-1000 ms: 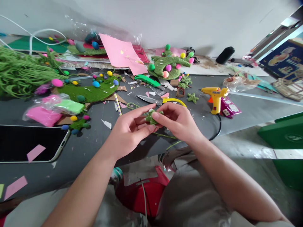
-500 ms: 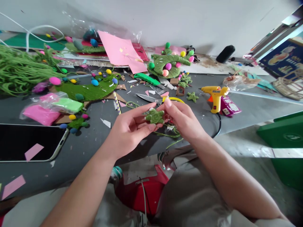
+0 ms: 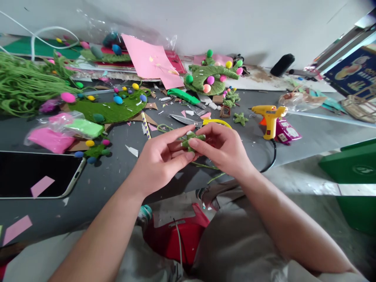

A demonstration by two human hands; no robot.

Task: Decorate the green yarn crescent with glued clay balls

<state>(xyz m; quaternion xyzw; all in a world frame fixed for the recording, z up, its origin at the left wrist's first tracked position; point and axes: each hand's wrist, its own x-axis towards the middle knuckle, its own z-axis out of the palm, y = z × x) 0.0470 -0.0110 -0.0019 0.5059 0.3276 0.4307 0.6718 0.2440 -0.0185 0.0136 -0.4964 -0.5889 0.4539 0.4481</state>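
A small green yarn-wrapped star (image 3: 190,138) with pale tips is between both hands, above the near part of the grey table. My left hand (image 3: 160,162) holds it from the left and below, fingers closed around its edge. My right hand (image 3: 225,149) grips it from the right, its thumb lying across the star's front and hiding part of it. Green yarn (image 3: 202,166) trails on the table beneath the hands. Just behind them lie scissors with yellow handles (image 3: 217,123). Another green star (image 3: 240,119) lies to the right of the scissors.
A yellow glue gun (image 3: 270,121) stands at the right, its cord running nearer. At the left are a phone (image 3: 35,176), clay bags (image 3: 51,140) and a yarn heap (image 3: 23,84). A green cutter (image 3: 183,96) and a decorated green wreath (image 3: 202,80) lie behind.
My right thumb has come down from above the star onto its front, and the right hand has shifted slightly left. The star is now more covered. My left hand has barely moved.
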